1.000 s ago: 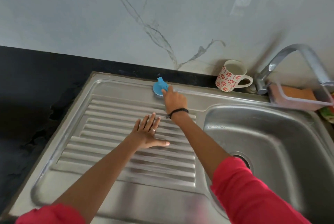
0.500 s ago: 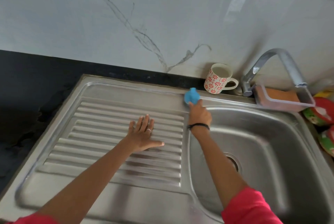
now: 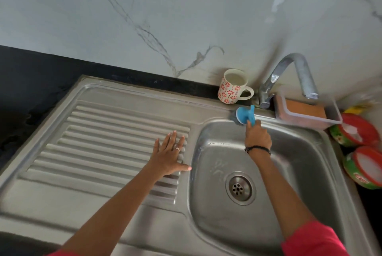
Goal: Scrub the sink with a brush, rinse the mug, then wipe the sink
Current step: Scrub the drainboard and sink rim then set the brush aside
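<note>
The right hand (image 3: 258,136) grips the handle of a small blue brush (image 3: 245,115), fingers curled round it, and presses the round head against the back rim of the sink (image 3: 206,226), just behind the basin's far edge. The left hand (image 3: 168,155) lies flat on the ribbed drainboard (image 3: 103,144), fingers spread and straight, thumb pointing toward the basin (there is a ring on one finger, and a dark band on the right wrist).

Close around the brush things are crowded. The mug (image 3: 233,86) stands just behind and to the left of it, at the edge of the black surface (image 3: 31,82) against the marbled wall, handle turned toward the tap (image 3: 289,74). The tap's base rises just to the right of the brush, its spout arching over a clear plastic tray (image 3: 314,120) that holds an orange sponge (image 3: 303,109). Further right, off the sink's edge, sit two round red-and-green tubs (image 3: 359,148).

The brush is bright blue with a stubby upright handle; its bristles show as a dark, blurred fringe beneath the head. The mug is cream, patterned with red flowers, its mouth open upward. The steel basin shows faint smears above the drain (image 3: 240,188).
</note>
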Available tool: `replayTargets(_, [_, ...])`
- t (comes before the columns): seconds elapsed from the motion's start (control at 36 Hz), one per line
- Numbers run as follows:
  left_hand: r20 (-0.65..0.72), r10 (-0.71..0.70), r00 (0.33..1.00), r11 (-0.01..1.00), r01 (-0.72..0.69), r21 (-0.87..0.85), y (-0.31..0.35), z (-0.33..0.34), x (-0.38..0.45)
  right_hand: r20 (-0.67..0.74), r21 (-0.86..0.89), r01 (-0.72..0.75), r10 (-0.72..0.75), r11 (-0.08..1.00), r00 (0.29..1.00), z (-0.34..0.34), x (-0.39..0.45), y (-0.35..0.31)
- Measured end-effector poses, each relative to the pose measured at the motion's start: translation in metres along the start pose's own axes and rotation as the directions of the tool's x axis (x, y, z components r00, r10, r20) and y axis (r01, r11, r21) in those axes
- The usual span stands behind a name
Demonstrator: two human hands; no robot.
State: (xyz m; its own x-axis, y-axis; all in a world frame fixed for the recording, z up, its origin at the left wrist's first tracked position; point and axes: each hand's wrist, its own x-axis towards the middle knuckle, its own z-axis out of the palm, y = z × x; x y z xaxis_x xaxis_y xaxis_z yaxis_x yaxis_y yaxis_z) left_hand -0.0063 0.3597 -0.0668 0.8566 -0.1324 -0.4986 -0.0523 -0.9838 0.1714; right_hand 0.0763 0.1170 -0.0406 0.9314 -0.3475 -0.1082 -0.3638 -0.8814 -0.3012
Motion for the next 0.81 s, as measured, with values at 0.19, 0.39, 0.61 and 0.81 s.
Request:
replayTargets(0.19, [0.002,-0.106,0.994,0.993,0.106,0.045,0.020,-0.008,0.000,0.086,-0.052,0.127,-0.122,0.991,0.989,0.019,-0.022,-0.043])
replayTargets(0.39, [-0.106,-0.114,0.988,0.958,0.137,0.253,0.048,-0.017,-0.002,0.130,-0.150,0.360,-0.343,0.921,0.930,0.007,-0.011,-0.047])
replayTargets(0.61, [-0.162,-0.164,0.973,0.930,0.207,0.304,0.069,-0.010,0.002,-0.013,-0.113,0.041,-0.043,0.993,0.999,-0.009,0.007,0.051])
replayTargets(0.81, [-0.263,-0.175,0.949,0.890,0.267,0.370,0.086,-0.012,0.005,0.071,-0.002,0.082,-0.081,0.997,0.994,-0.006,0.002,0.013])
